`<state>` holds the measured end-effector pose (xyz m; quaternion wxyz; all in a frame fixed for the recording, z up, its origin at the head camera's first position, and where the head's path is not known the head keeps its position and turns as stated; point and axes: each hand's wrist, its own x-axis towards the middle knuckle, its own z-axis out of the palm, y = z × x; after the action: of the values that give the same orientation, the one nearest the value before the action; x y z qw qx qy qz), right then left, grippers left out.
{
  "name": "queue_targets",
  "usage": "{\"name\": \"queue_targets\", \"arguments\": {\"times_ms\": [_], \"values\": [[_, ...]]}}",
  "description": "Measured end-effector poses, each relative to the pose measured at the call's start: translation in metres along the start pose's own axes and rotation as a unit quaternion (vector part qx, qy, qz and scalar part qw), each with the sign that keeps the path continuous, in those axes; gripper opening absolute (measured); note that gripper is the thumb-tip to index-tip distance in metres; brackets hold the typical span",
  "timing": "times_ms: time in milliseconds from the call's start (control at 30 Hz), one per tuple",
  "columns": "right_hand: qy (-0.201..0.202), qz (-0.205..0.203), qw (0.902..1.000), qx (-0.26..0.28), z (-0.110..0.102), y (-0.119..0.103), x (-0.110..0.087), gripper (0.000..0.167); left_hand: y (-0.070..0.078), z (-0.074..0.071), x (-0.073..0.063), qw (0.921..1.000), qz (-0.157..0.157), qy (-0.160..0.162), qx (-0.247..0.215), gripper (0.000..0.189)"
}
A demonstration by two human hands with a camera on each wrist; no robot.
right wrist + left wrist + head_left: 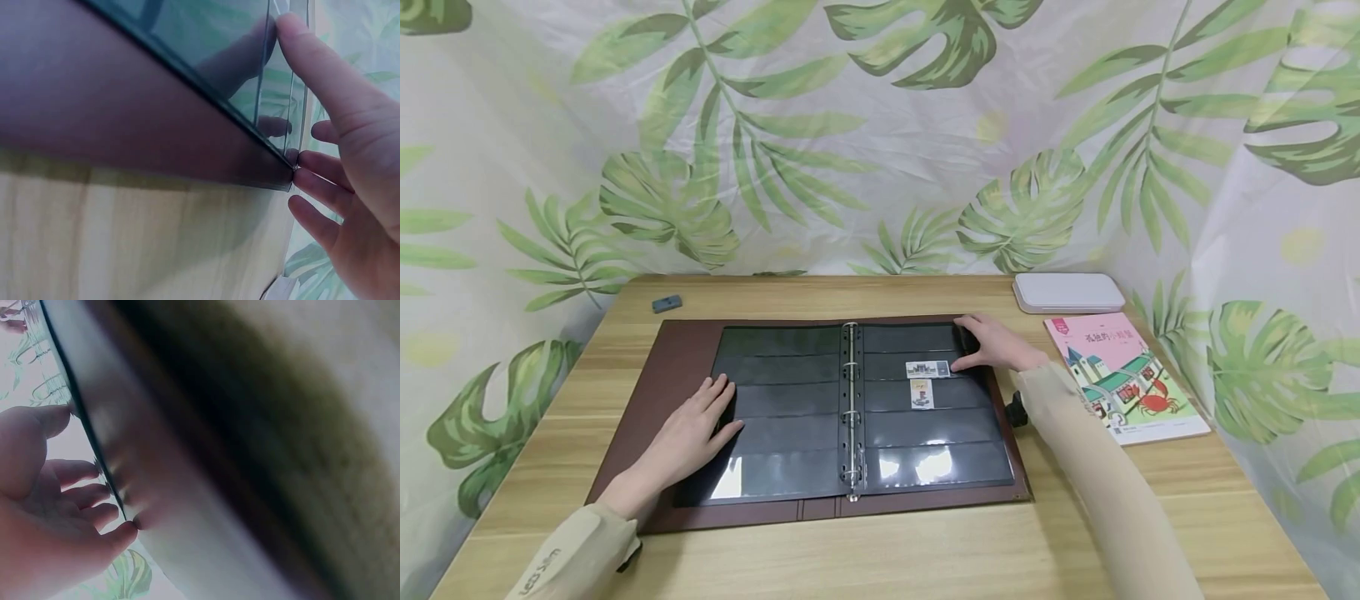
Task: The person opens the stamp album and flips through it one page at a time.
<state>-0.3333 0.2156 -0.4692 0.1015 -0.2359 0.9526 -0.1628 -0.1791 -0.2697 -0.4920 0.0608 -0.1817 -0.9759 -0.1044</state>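
A ring-binder stamp album (805, 510) with a brown cover lies spread on the table, showing black pocket pages on both sides of its metal rings (851, 367). On the right page are a wide stamp (927, 369) and, just below it, a smaller upright stamp (921, 394). My left hand (688, 429) rests along the outer edge of the left page, fingertips touching it in the left wrist view. At the upper right corner of the right page is my right hand (996, 343). Its thumb (312, 59) touches the page surface, and the fingers sit loosely by the corner.
A pink picture book (1123, 375) lies right of the album, with a white case (1067, 293) behind it. A small dark blue block (667, 303) sits at the back left. Leaf-patterned cloth (880, 142) stands behind the wooden table (925, 554).
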Motion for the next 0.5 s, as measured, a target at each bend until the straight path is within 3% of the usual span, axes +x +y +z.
{"name": "queue_targets", "arguments": {"times_ms": [500], "values": [[0.017,0.034,0.9988,0.032,0.0058,0.0058,0.0071,0.101,0.0021,-0.0008,-0.0003,0.9998,-0.014,-0.01,-0.007,0.063]]}}
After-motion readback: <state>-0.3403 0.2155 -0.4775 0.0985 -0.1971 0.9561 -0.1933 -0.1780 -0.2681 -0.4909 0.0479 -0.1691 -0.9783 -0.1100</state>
